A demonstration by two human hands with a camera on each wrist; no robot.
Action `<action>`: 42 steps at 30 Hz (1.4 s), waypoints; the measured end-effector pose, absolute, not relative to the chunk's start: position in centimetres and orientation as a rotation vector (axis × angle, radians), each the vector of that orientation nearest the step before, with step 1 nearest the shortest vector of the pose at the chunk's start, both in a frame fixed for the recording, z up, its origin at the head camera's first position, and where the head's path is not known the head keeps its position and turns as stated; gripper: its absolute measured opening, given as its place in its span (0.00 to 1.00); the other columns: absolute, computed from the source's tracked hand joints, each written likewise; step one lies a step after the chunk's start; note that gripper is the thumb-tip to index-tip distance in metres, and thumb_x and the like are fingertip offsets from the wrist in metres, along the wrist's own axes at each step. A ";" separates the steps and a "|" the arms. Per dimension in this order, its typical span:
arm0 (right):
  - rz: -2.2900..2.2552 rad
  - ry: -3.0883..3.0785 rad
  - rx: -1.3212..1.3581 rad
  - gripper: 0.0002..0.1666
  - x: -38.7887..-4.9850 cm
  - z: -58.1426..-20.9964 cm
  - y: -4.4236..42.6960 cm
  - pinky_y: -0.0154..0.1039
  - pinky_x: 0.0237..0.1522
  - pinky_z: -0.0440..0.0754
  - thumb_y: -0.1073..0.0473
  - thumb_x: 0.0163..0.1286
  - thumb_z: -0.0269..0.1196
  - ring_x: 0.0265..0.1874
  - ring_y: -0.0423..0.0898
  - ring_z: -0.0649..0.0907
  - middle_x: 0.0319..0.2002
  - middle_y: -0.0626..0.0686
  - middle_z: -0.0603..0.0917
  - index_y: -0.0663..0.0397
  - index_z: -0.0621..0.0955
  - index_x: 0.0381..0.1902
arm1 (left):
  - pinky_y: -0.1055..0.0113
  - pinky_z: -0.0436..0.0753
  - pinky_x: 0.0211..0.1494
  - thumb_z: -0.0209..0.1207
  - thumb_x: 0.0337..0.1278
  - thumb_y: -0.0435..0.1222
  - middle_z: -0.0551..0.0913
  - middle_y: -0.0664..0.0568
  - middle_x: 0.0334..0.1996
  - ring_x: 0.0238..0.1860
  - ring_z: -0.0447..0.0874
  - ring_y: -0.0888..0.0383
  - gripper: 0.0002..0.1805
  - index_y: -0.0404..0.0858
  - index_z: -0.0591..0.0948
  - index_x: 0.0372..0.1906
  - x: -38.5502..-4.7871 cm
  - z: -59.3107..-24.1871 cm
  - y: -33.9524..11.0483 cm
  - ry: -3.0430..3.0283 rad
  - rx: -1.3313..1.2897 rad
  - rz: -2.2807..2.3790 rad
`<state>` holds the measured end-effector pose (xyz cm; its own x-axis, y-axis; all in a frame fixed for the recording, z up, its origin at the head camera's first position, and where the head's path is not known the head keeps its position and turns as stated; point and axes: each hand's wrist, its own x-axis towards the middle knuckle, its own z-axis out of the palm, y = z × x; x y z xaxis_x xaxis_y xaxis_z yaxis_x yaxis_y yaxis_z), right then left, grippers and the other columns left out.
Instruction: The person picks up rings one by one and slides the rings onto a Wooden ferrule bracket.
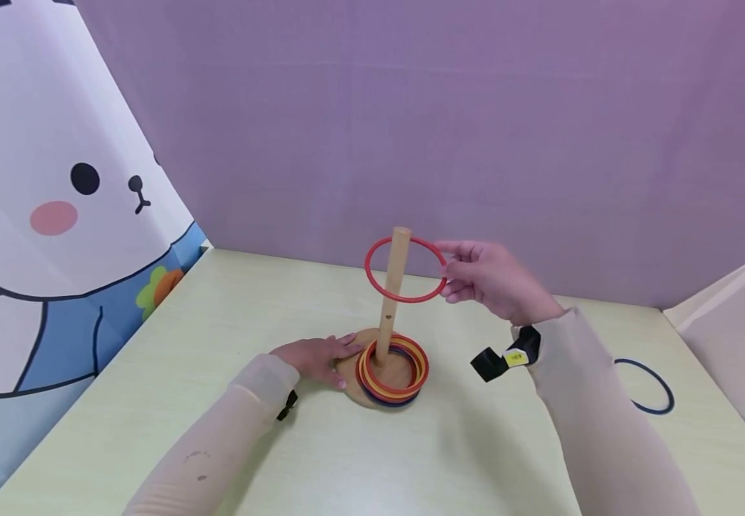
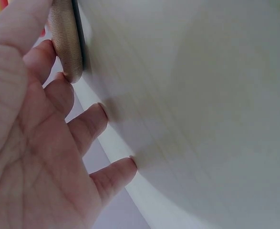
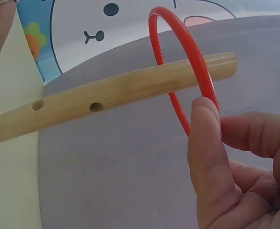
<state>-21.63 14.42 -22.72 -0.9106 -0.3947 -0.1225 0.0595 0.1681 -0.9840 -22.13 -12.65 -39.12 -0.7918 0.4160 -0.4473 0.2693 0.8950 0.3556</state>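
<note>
My right hand (image 1: 491, 281) pinches a red ring (image 3: 182, 36) at its right side between thumb and fingers. The ring circles the upper part of a wooden peg (image 3: 130, 87), just below its top. A round wooden base (image 1: 348, 369) carries the upright peg. My left hand (image 1: 312, 358) rests against the left side of this base with fingers spread. In the left wrist view, fingertips (image 2: 46, 47) touch the base's edge while other fingers lie lower by the table. Several stacked rings (image 1: 422, 355), red, yellow and blue, lie around the foot of the peg.
A dark blue ring (image 1: 665, 390) lies on the pale table (image 1: 372, 466) at the right, partly hidden by my right sleeve. Behind the table stands a purple backdrop (image 1: 411, 122); a cartoon-printed cloth (image 1: 56, 158) hangs at the left.
</note>
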 end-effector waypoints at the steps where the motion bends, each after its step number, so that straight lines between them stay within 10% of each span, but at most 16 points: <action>1: -1.799 2.099 -0.313 0.30 -21.6 -22.9 14.4 0.33 0.34 0.83 0.70 0.71 0.51 0.21 0.41 0.81 0.35 0.56 0.76 0.66 0.61 0.70 | 0.43 0.60 0.67 0.66 0.53 0.47 0.50 0.61 0.75 0.74 0.49 0.49 0.43 0.58 0.60 0.73 -22.1 -39.1 -12.7 2.530 0.498 0.372; 42: -1.918 1.963 -0.263 0.30 -20.5 -33.8 14.2 0.32 0.30 0.83 0.71 0.70 0.53 0.21 0.39 0.82 0.31 0.53 0.76 0.73 0.61 0.68 | 0.41 0.59 0.67 0.65 0.54 0.48 0.48 0.62 0.76 0.74 0.49 0.47 0.43 0.58 0.58 0.74 -21.9 -39.3 -12.7 2.529 0.555 0.379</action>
